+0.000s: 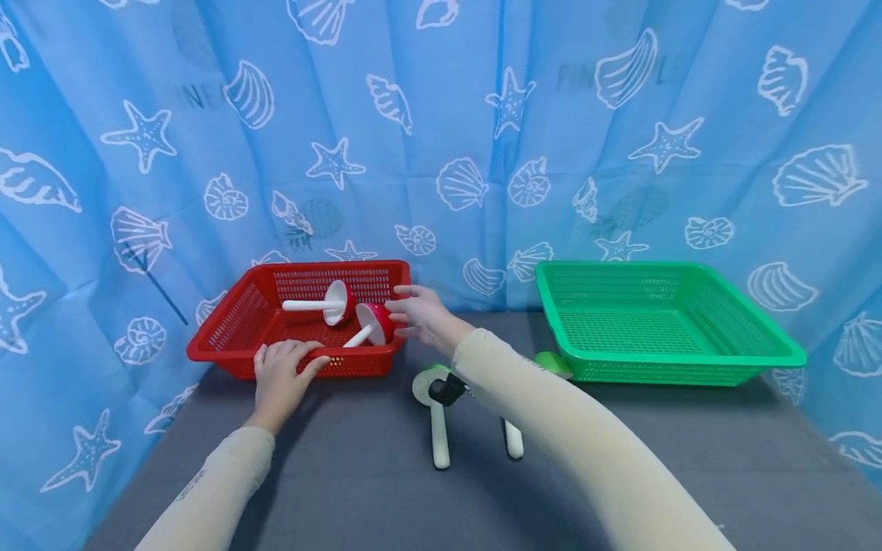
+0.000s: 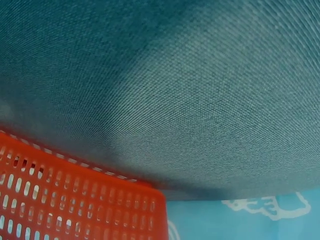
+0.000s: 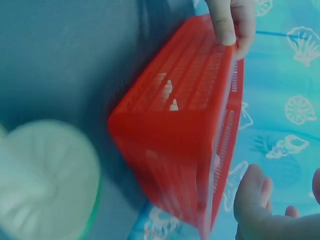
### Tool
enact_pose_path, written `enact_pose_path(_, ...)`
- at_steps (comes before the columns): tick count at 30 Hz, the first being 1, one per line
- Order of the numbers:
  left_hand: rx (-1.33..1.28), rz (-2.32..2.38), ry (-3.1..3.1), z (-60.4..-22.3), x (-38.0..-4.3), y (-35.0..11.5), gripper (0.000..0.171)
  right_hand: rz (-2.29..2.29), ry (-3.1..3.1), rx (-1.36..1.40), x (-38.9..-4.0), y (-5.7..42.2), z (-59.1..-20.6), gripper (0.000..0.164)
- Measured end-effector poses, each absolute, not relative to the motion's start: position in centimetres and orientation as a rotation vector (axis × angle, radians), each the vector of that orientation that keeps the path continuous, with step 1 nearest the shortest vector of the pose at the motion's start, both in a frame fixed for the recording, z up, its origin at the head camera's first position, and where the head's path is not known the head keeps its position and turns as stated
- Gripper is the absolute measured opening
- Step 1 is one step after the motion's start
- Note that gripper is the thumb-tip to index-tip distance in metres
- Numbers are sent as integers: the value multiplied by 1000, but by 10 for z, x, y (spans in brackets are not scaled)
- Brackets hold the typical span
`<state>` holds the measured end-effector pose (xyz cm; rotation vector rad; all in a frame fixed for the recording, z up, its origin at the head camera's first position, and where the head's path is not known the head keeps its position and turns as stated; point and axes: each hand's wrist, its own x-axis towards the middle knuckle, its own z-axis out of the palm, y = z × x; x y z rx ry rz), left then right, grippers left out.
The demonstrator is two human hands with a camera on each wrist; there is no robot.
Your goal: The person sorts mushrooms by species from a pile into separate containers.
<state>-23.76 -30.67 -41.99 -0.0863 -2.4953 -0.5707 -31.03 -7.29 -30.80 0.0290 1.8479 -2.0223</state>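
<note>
While L hand grips near rim of red basket, R hand, fingers loosely spread & holding nothing, is at its R end. Inside: 2 red mushrooms. On table: 2 green mushrooms, 1 by green basket. Prob. release step; next needs R hand lifted clear.

The cream-sleeved left arm reaches forward, bare left hand gripping, while the cream-sleeved right arm slants leftward, bare right hand loosely spread.

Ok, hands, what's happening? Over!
Left hand gripping red rectangular plastic basket at rim. Right hand open near its right end. Two red-and-white mushroom-shaped things inside. Nothing visibly blocking.
</note>
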Motion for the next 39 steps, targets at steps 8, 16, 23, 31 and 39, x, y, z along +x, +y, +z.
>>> enact_pose_path(8,-71,-681,-2538,-410,-233,-305,46,-1965,1907,-132,-295,-19,-299,48)
enact_pose_path(16,-103,-866,-2577,-388,-223,-305,54,-1853,2015,-307,-280,21,-287,49)
enact_pose_path(23,-171,-1035,-2463,-382,-210,-283,40,-1742,2204,-481,-266,58,-278,51)
enact_pose_path(31,-75,-1436,-2371,-376,-192,-261,37,-1637,2425,-540,-256,113,-277,55)
enact_pose_path(39,0,-1650,-2438,-373,-186,-244,41,-1503,2658,-557,-245,158,-277,55)
